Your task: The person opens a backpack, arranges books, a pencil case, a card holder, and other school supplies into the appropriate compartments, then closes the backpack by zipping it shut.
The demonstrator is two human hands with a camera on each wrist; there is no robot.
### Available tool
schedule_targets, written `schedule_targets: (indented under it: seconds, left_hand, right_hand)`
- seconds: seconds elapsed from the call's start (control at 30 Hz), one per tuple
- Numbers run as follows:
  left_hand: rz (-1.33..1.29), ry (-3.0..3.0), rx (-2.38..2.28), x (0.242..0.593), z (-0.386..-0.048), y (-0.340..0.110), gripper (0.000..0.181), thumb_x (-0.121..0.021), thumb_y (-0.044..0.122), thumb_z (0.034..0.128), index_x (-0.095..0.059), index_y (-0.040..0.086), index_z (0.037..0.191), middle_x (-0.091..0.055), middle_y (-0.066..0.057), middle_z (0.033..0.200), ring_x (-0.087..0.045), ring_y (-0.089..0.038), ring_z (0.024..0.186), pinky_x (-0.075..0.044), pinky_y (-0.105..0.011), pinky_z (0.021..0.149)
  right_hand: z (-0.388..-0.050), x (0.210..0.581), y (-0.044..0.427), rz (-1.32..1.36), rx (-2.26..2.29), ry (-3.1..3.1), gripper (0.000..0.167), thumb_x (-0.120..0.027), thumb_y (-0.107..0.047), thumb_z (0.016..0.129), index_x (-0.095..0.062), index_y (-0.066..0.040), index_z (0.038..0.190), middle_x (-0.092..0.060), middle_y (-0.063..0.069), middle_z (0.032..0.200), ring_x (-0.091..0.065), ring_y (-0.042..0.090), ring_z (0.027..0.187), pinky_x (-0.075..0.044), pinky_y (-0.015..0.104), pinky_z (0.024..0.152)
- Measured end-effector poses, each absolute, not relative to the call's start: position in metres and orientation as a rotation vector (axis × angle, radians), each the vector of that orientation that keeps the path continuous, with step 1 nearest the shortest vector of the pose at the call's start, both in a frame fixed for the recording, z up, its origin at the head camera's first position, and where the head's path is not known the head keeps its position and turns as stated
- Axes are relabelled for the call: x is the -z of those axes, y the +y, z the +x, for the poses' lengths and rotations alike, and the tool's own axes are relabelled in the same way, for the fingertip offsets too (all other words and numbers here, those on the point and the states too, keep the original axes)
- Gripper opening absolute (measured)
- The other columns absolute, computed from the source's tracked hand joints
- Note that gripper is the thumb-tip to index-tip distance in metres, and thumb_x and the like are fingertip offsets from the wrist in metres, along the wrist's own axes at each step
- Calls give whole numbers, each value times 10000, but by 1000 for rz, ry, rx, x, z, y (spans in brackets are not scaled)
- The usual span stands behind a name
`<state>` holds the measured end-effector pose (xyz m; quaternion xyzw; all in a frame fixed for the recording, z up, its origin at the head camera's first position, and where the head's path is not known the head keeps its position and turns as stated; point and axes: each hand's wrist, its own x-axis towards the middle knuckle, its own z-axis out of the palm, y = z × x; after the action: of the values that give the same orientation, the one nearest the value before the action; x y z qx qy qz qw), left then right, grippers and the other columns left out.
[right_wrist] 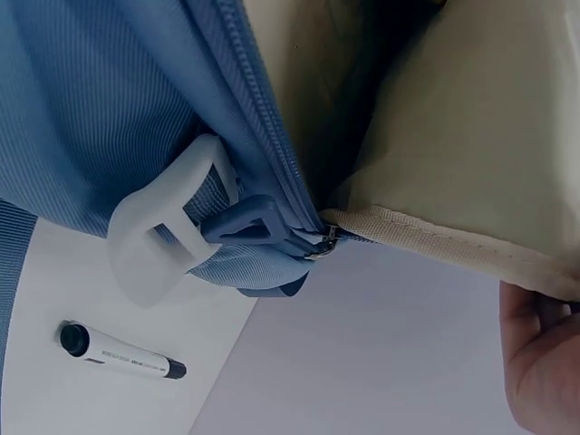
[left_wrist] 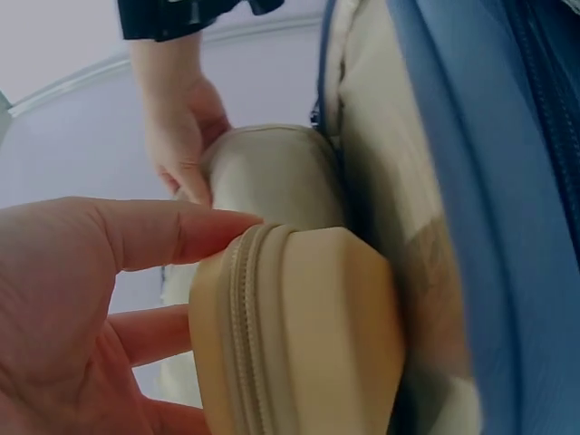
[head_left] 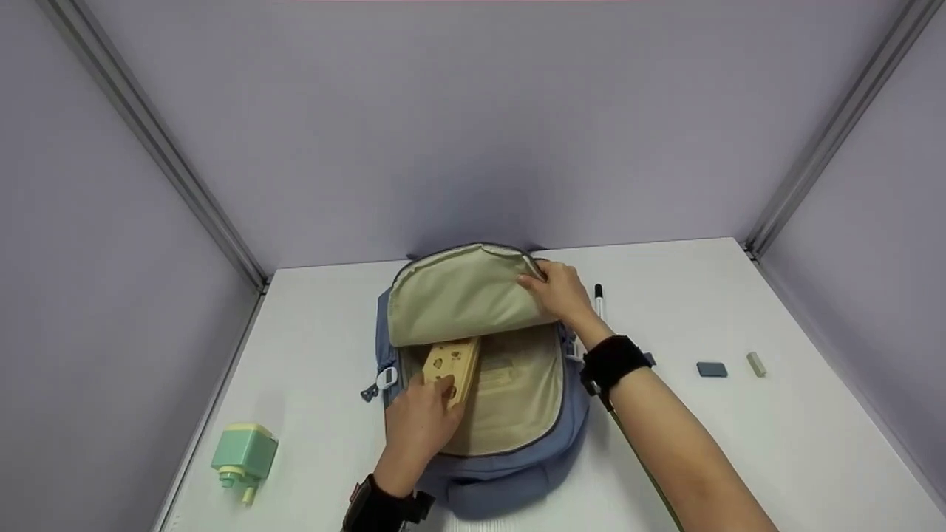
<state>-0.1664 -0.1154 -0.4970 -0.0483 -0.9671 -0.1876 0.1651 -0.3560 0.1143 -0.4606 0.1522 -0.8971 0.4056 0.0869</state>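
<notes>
Gripping yellow zippered case (head_left: 452,356) between thumb and fingers of left hand (head_left: 423,415), in open mouth of blue backpack (head_left: 510,493), far end under flap (head_left: 458,297). Pinching flap edge with right hand (head_left: 563,292), holding it up at backpack's upper right. Also see, right of backpack: marker (head_left: 599,297), blue block (head_left: 712,369), grey-green stick (head_left: 756,364). Left of backpack: green box-shaped item (head_left: 244,452).

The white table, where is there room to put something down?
There's bare table between the green gadget and the backpack, and beyond the dark blue block and grey block, right of the marker. It's crowded at the backpack: the left hand holds a yellow zipped case at its opening, and the right hand grips its flap.
</notes>
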Motion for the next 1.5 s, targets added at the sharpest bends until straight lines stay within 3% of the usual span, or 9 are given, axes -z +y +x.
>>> schedule_targets:
  seconds: [0.17, 0.47, 0.7, 0.97, 1.17, 1.5]
  left_hand:
    - [-123, -2741, 513, 506, -183, -113, 263, -797, 232, 769, -761, 126, 1006, -618, -210, 924, -610, -345, 616, -476, -462, 481]
    - [-116, -2718, 522, 530, -202, -126, 308, -811, 244, 789, -737, 131, 1066, -592, -263, 1080, -628, -398, 735, -504, -515, 543]
    - [-208, -2792, 496, 525, -166, -131, 346, -791, 216, 836, -705, 52, 1128, -539, -314, 1234, -584, -468, 1040, -515, -538, 786]
    - [-374, -2983, 470, 512, -134, -129, 460, -678, 357, 924, -652, 50, 1265, -529, -240, 1354, -516, -424, 1230, -380, -607, 986]
    - [-381, -3070, 482, 514, -138, -126, 622, -607, 472, 941, -543, 40, 1385, -490, -239, 1408, -428, -450, 1307, -325, -638, 1012]
    - [-364, -3069, 456, 524, -152, -122, 654, -583, 520, 938, -500, 110, 1441, -400, -244, 1481, -343, -534, 1328, -316, -629, 1026]
  right_hand:
    - [-355, 460, 114, 463, -1227, -2664, 277, -706, -344, 906, -679, -68, 895, -598, 35, 735, -493, 215, 674, -381, 355, 647]
    - [-353, 461, 111, 462, -1258, -2659, 284, -708, -351, 902, -636, -79, 861, -480, 1, 674, -431, 201, 630, -344, 342, 610]
    - [-351, 464, 112, 439, -1248, -2664, 316, -708, -364, 902, -595, -92, 788, -458, -6, 646, -409, 188, 597, -329, 332, 582]
    - [-355, 463, 114, 396, -1230, -2642, 353, -722, -361, 894, -542, -112, 719, -449, -7, 634, -419, 203, 595, -331, 342, 580]
    - [-356, 465, 114, 399, -1220, -2651, 326, -726, -339, 896, -558, -107, 740, -460, -9, 648, -441, 210, 619, -344, 344, 591]
    - [-354, 467, 114, 422, -1178, -2640, 345, -725, -337, 895, -533, -109, 722, -459, -7, 645, -451, 219, 625, -354, 354, 595]
